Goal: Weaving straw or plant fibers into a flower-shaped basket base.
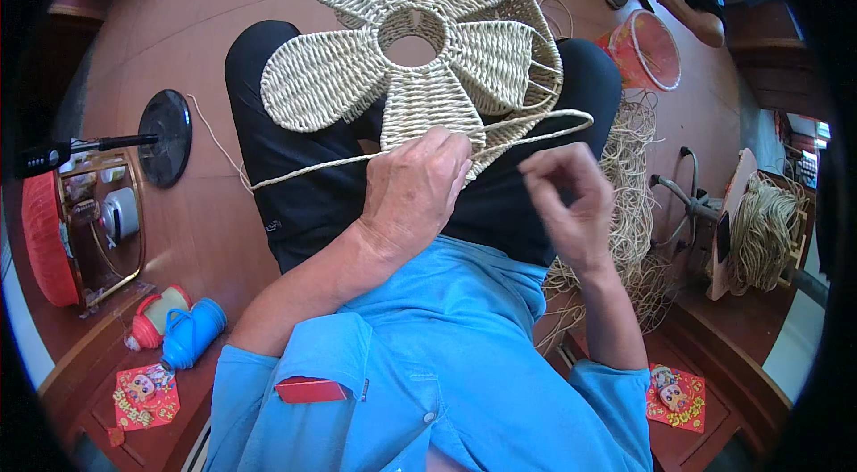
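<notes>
A flower-shaped woven straw piece point(326, 79) rests on my lap, its pale petals set around a round central opening. Bare wire frame shows at the outer ends of some petals. My left hand point(420, 182) is closed on the end of the nearest petal. A twisted straw cord point(312, 170) runs leftward from beneath that hand, while a cord loop point(571, 117) sticks out to the right of the petal. Just below this loop, my right hand point(571, 200) is raised with fingers curled towards the thumb. Whatever its fingertips pinch, if anything, is hidden.
Tangled straw cord point(629, 177) lies on the floor at right, below a red bucket point(644, 50). A cord bundle point(763, 231) hangs farther right. At left are a round black base point(166, 138), a red heater point(49, 240) and a blue bottle point(193, 334). Another person's arm point(683, 12) shows at the top right.
</notes>
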Demonstrator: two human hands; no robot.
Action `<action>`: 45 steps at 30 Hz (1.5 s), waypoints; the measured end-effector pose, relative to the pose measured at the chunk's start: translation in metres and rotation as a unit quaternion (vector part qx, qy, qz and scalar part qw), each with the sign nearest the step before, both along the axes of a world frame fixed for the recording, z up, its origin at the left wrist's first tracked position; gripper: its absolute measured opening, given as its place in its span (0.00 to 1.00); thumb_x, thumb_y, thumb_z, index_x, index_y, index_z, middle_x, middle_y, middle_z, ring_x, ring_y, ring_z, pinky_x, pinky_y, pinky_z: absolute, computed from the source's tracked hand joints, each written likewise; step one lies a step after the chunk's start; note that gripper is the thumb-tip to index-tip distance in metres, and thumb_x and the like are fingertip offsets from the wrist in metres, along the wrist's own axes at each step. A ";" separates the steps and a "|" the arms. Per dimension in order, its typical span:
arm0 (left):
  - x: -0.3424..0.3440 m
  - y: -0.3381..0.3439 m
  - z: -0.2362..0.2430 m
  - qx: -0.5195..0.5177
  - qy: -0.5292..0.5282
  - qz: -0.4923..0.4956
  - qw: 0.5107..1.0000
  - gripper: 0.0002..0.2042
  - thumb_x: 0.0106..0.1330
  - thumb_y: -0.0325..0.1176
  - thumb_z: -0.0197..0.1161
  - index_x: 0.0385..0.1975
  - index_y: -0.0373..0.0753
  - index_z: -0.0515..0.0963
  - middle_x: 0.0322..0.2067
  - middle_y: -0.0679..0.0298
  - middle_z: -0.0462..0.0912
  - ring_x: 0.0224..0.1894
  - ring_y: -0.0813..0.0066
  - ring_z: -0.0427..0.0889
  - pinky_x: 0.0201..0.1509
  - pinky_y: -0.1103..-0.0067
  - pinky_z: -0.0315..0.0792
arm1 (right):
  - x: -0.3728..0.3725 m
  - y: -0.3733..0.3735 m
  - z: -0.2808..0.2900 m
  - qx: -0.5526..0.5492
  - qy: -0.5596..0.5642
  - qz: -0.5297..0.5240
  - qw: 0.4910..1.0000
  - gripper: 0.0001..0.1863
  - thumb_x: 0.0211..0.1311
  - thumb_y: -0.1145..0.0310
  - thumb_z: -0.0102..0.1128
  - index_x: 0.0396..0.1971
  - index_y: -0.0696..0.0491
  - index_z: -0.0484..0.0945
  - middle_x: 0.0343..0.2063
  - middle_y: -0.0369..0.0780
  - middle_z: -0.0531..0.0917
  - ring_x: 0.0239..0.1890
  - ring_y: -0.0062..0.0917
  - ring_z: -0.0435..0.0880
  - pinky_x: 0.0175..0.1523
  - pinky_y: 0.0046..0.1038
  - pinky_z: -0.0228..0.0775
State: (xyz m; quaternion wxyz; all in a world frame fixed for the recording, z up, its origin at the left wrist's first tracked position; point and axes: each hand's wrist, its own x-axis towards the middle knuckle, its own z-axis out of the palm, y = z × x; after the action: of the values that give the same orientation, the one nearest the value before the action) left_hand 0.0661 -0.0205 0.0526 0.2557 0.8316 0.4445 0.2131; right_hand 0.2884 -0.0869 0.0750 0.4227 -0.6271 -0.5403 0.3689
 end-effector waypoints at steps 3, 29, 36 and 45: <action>-0.003 0.001 -0.005 0.003 -0.013 -0.015 1.000 0.05 0.70 0.33 0.70 0.40 0.42 0.85 0.35 0.62 0.85 0.37 0.58 0.89 0.40 0.66 0.82 | -0.021 0.004 -0.001 -0.049 -0.084 -0.004 0.995 0.08 0.70 0.80 0.68 0.46 0.56 0.82 0.37 0.35 0.88 0.30 0.14 0.85 0.35 0.22 0.76; -0.010 -0.003 0.019 -0.542 -0.236 0.013 0.806 0.32 0.75 0.29 0.64 0.77 0.25 0.64 0.22 0.69 0.80 0.20 0.85 0.75 0.24 0.82 0.69 | -0.022 0.051 0.001 -0.192 0.043 0.116 0.974 0.49 0.71 0.80 0.54 0.88 0.43 0.46 0.48 0.45 0.83 0.26 0.20 0.82 0.34 0.28 0.81; -0.014 -0.003 0.015 -0.616 -0.278 -0.013 0.737 0.38 0.73 0.28 0.64 0.81 0.28 0.55 0.23 0.68 0.80 0.17 0.84 0.74 0.19 0.82 0.66 | -0.022 0.053 -0.005 -0.184 -0.032 0.118 0.975 0.52 0.70 0.81 0.56 0.89 0.41 0.43 0.41 0.41 0.82 0.27 0.16 0.79 0.31 0.23 0.76; -0.017 -0.006 0.009 -0.463 -0.182 -0.033 0.867 0.30 0.74 0.30 0.62 0.75 0.29 0.68 0.21 0.65 0.81 0.20 0.82 0.77 0.23 0.79 0.70 | -0.045 0.036 -0.016 -0.071 -0.141 0.034 0.987 0.50 0.66 0.80 0.60 0.86 0.48 0.50 0.31 0.41 0.82 0.29 0.24 0.84 0.37 0.33 0.81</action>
State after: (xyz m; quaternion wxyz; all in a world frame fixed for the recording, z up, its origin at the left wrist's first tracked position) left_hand 0.0492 -0.0269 0.0621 0.6945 0.5785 0.4101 0.1216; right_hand 0.2429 -0.0510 0.0591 0.2837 -0.6826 -0.5882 0.3280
